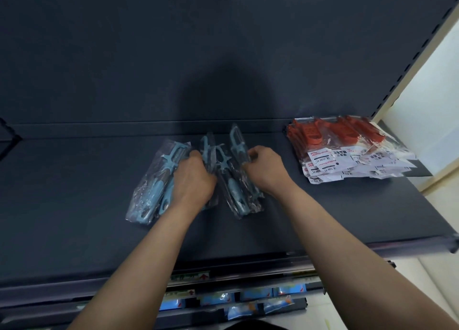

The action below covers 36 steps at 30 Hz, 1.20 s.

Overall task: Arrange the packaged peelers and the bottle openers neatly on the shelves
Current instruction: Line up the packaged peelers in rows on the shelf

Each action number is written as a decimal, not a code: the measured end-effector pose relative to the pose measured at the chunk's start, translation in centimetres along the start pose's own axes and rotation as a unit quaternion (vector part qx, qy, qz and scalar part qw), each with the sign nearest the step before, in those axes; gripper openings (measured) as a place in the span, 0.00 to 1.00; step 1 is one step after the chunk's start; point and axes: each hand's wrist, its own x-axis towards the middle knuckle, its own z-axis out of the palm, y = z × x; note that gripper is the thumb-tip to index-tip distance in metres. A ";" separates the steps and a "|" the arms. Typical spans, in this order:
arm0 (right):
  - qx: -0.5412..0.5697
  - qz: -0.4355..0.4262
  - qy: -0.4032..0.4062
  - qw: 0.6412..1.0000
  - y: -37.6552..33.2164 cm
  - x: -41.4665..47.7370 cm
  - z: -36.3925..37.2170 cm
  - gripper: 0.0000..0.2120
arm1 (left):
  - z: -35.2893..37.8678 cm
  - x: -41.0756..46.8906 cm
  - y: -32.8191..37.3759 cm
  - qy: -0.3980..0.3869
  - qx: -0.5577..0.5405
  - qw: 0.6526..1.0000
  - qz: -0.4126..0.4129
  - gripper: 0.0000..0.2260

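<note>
Several blue peelers in clear plastic packs lie on the dark shelf [74,205]. One bunch [154,188] lies to the left, another bunch [238,180] in the middle. My left hand [193,178] sits between the two bunches, its fingers curled round the packs there. My right hand [265,168] pinches the upper right edge of the middle bunch. At the right end of the shelf lies a stack of red tools in packs with white labels [347,148].
The shelf's dark back panel [198,56] rises behind the packs. A slotted upright [407,66] and a pale wall close the right side. Lower shelves with blue packets [248,297] show beneath the front edge.
</note>
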 end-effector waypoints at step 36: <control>-0.294 -0.026 0.072 0.953 4.3 0.9 -1.8 0.13 | 5.4 1.9 6.7 -0.043 0.044 0.995 0.075 0.06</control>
